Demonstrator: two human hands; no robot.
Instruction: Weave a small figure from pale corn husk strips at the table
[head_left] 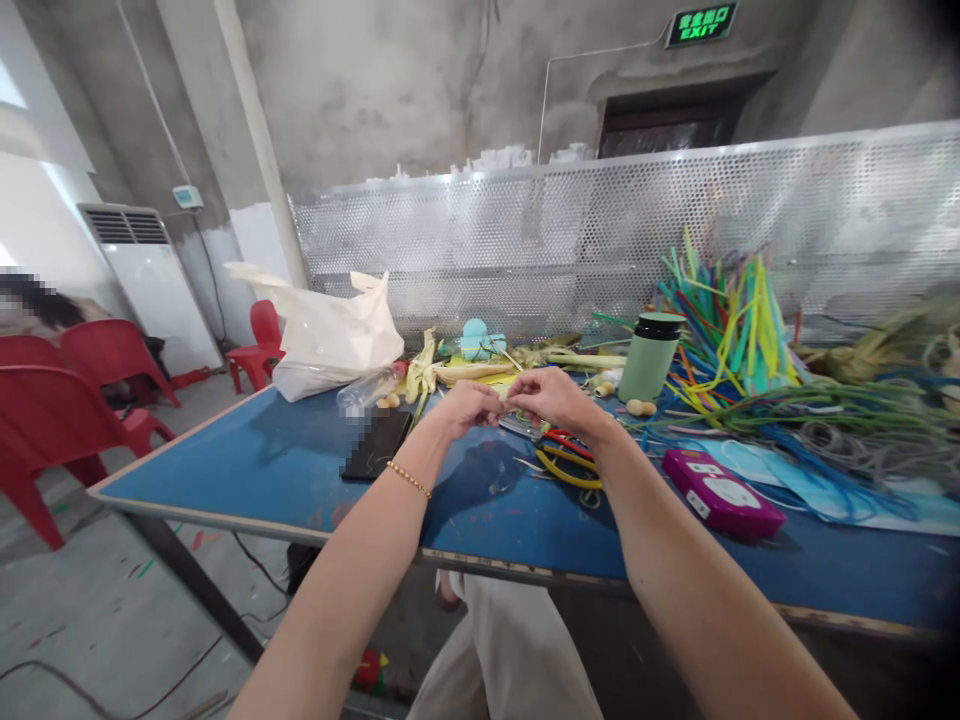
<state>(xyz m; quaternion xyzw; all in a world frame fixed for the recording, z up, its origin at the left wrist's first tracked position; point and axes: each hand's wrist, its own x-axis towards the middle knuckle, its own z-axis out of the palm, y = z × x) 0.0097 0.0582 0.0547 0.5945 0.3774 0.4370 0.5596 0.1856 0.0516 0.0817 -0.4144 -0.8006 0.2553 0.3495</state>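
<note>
Blue covers the table top (255, 470), and above it the person's left hand (471, 405) and right hand (551, 398) meet, fingertips to fingertips. In each, thumb and fingers are drawn together in a fine pinch; whatever may sit between them is too small to make out, so I cannot tell whether either hand grips anything. Brought together like this, the 2 hands would steady each other, a hold that suits something slight. The forearms slant in from either side, leaving the meeting point in sight.

Just on the near side of the right hand lie curved yellow handles (568, 478) and red handles (568, 443), close together, a place that makes for a short reach. A flat black slab (379, 445) lies near the left wrist. Beyond the right hand a green flask (650, 365) stands upright on its base, with 2 tan balls (640, 408) just beside its foot. The coloured strips (750, 330) are massed before the mesh panel (480, 240), probably to keep such long stuff out of the hands' way.
</note>
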